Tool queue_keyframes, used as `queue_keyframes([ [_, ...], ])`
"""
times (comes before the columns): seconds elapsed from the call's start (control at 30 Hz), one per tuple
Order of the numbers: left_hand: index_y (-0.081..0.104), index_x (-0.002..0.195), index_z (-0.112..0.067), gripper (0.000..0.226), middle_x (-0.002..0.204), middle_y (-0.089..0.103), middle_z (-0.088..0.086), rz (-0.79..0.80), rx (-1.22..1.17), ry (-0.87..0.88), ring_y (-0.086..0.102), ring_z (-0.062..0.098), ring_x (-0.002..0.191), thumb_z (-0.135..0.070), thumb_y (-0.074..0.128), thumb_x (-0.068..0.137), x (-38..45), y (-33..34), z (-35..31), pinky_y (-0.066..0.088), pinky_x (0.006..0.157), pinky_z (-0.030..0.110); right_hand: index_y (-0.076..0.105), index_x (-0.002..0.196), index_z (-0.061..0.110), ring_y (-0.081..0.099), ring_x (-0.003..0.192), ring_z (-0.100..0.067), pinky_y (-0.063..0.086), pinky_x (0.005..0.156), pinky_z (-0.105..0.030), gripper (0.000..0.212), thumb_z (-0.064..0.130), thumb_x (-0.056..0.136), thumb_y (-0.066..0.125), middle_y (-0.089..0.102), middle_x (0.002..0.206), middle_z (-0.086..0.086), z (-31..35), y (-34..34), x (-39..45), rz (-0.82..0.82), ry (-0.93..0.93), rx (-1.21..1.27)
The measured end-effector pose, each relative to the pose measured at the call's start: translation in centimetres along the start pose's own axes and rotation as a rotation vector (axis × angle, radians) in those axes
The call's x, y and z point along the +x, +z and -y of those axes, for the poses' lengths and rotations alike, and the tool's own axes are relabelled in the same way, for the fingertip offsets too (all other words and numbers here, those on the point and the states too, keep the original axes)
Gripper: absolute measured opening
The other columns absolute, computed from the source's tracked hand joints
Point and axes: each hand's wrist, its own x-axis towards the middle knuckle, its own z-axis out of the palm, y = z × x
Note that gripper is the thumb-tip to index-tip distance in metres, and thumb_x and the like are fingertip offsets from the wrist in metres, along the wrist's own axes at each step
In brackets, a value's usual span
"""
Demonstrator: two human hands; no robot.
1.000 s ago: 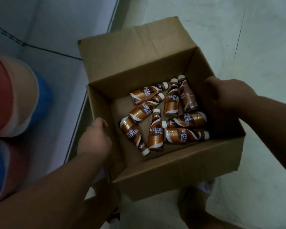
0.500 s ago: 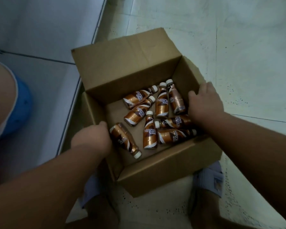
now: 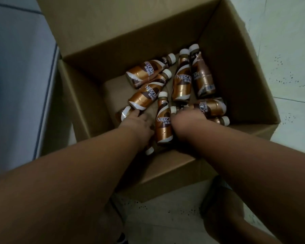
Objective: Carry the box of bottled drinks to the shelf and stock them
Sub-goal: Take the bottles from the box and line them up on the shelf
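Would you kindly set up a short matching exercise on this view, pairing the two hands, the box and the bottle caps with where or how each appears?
Things:
1. left hand
2. right hand
3. cardboard box
4. bottle caps

Descriptions:
A. white
B. on the pale tiled floor, flaps open
C. on the bottle at the box's left side
D. over the bottles lying at the box's right side

Pairs: 1-C, 2-D, 3-B, 4-A

Pale speckled floor (image 3: 289, 41) under open cardboard box (image 3: 250, 81), apparently resting flat on it.
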Motion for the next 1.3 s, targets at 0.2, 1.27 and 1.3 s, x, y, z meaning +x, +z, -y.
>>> queue_keyframes([
  [0.2, 0.049, 0.129, -0.032, 0.056, 0.138, 0.047, 0.001, -0.184, -0.059, 0.034, 0.035, 0.024, 0.131, -0.032, 0.069, 0.077, 0.7, 1.8, 0.3, 0.018, 0.11, 0.045, 0.056, 0.107, 0.021, 0.054, 0.102, -0.028, 0.044, 0.087, -0.046, 0.035, 0.031, 0.077, 0.07, 0.058, 0.109, -0.006, -2.5, -0.6, -0.4, 0.121, 0.006, 0.025],
  [1.27, 0.059, 0.071, -0.024, 0.013, 0.063, 0.061, -0.007, -1.195, -1.596, -0.602, 0.059, 0.006, 0.061, -0.031, 0.069, 0.066, -28.7, -10.8, 1.5, 0.042, 0.053, 0.024, 0.056, 0.104, 0.011, 0.068, 0.056, -0.019, 0.048, 0.044, -0.025, 0.042, 0.036, 0.077, 0.073, 0.064, 0.09, -0.015, 4.4, -19.3, -22.1, -0.102, 0.058, 1.081],
  [1.3, 0.059, 0.071, -0.023, 0.014, 0.063, 0.062, -0.006, -1.254, -1.553, -0.613, 0.06, 0.009, 0.062, -0.032, 0.068, 0.065, -31.7, -11.2, 1.4, 0.045, 0.056, 0.026, 0.059, 0.098, 0.011, 0.065, 0.059, -0.017, 0.044, 0.046, -0.023, 0.042, 0.039, 0.072, 0.076, 0.064, 0.086, -0.011, 5.8, -21.2, -24.6, -0.22, 0.04, 0.885],
])
